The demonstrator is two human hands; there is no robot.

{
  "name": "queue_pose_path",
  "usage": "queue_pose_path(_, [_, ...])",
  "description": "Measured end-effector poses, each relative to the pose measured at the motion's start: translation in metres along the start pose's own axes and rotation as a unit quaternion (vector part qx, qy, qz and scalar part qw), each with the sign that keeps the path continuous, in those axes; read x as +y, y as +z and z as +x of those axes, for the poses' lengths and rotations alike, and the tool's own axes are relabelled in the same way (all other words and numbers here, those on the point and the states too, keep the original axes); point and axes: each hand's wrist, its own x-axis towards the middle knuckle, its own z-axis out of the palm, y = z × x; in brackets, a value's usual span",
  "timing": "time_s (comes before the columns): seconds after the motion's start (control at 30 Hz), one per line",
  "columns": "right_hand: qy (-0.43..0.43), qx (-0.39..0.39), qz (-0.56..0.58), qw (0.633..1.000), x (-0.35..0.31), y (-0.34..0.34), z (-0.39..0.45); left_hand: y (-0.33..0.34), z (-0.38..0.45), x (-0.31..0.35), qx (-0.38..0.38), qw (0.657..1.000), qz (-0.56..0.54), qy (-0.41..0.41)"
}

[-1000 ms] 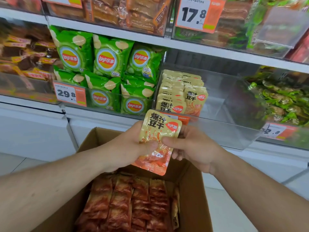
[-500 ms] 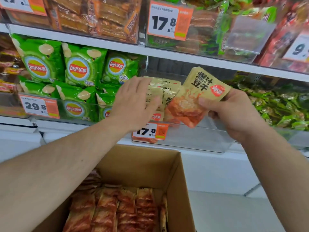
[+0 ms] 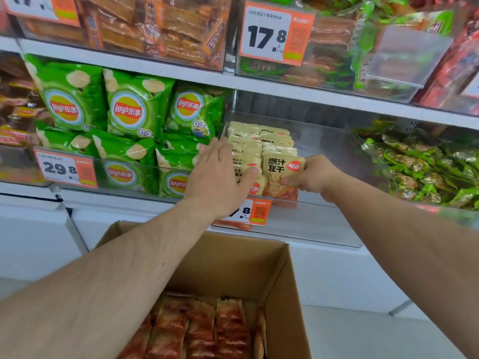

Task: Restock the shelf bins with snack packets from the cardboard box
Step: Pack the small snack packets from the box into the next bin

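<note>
Snack packets [image 3: 248, 149], cream and orange, stand in rows at the left end of a clear shelf bin [image 3: 324, 221]. Left of it, green chip bags [image 3: 134, 110] fill the neighbouring bin. The left hand [image 3: 220, 177] lies flat, fingers straight, against the packet rows. Just right, the right hand [image 3: 315, 174] pinches one packet [image 3: 278, 174] upright at the front row. Near, below, the cardboard box [image 3: 282, 281] holds more packets.

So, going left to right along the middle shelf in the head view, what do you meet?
29.8 price tag → green chip bags → left hand → held tofu packet → right hand → green wrapped snacks.
</note>
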Motion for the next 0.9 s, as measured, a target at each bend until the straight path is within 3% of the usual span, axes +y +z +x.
queue_pose_path(0.1, [0.004,0.014,-0.016,1.0,0.003,0.011,0.008,0.001,-0.001,0.001,0.003,1.0,0.013,0.002])
queue_pose_path(0.23, [0.007,0.023,-0.194,0.981,-0.001,0.019,0.01,0.0,-0.002,0.002,0.0,1.0,0.021,0.003])
queue_pose_path(0.4, [0.021,0.037,-0.223,0.974,-0.003,0.021,0.006,-0.001,-0.003,0.003,0.0,1.0,0.026,0.003])
queue_pose_path(0.5, [0.024,0.013,-0.194,0.981,-0.002,0.022,0.003,0.0,-0.003,0.003,-0.001,1.0,0.026,0.002])
queue_pose_path(0.57, [0.005,-0.01,-0.236,0.972,-0.003,0.022,0.002,0.0,-0.003,0.004,-0.002,1.0,0.024,0.001])
queue_pose_path(0.77, [0.033,0.018,-0.223,0.974,0.004,0.022,0.013,0.0,-0.003,0.004,-0.001,1.0,0.028,0.001])
queue_pose_path(0.9, [0.001,0.02,-0.276,0.961,0.002,0.023,0.011,0.0,-0.003,0.005,0.002,1.0,0.026,0.002])
